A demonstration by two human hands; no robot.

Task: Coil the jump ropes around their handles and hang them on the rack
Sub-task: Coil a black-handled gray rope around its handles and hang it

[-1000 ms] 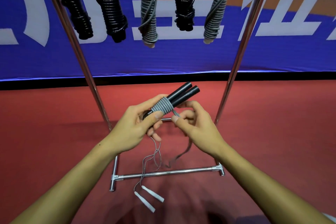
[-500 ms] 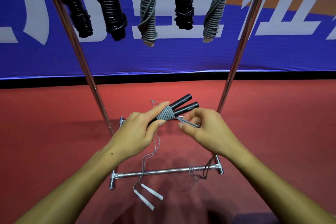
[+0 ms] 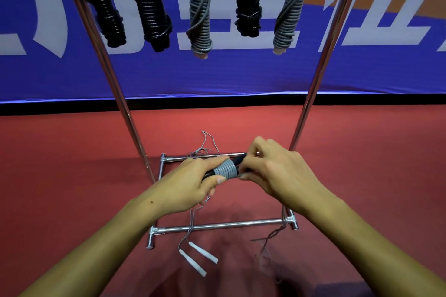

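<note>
The left hand (image 3: 190,181) grips the black handles (image 3: 237,160) while the right hand (image 3: 275,171) pinches the grey cord (image 3: 225,170), which looks light, limp and springy, best held at the wraps.

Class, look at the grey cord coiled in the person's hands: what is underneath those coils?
Under the grey coils are black handles, showing at both ends of the winding. The left hand and right hand cover the rest, so their full length is hidden.
</note>
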